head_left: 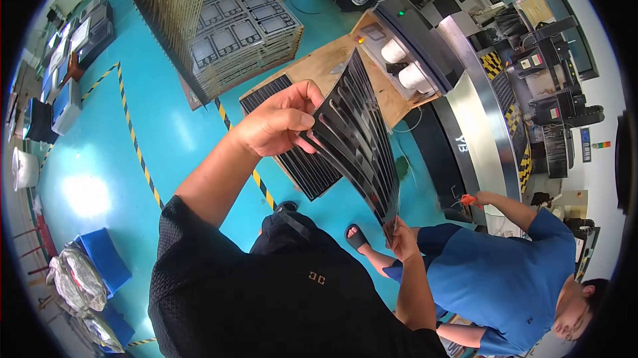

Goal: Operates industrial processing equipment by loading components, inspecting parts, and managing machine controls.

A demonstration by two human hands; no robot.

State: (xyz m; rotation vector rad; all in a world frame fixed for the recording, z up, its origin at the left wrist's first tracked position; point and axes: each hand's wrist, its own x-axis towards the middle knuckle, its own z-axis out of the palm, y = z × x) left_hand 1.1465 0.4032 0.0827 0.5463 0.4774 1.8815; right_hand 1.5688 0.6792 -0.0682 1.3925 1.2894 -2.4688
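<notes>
Held up between my two hands is a thin, glossy black sheet point(355, 128) with rows of parallel stripes; it is bent and tilted. My left hand point(282, 119) pinches its upper left edge between thumb and fingers. At the lower right corner, my right hand point(403, 241) grips the same sheet, its fingers partly hidden. Beneath my left hand lies a striped black panel or stack of sheets point(311, 175), partly covered by my hand and the held sheet. It rests on a wooden tabletop point(325, 59).
A tall rack point(163, 9) with many thin tiers stands at upper left, beside stacked printed panels point(256, 22). White rolls point(413, 77) sit in a box by a long machine point(475, 112). At right, a person in blue point(498, 271) holds an orange-red object point(469, 200).
</notes>
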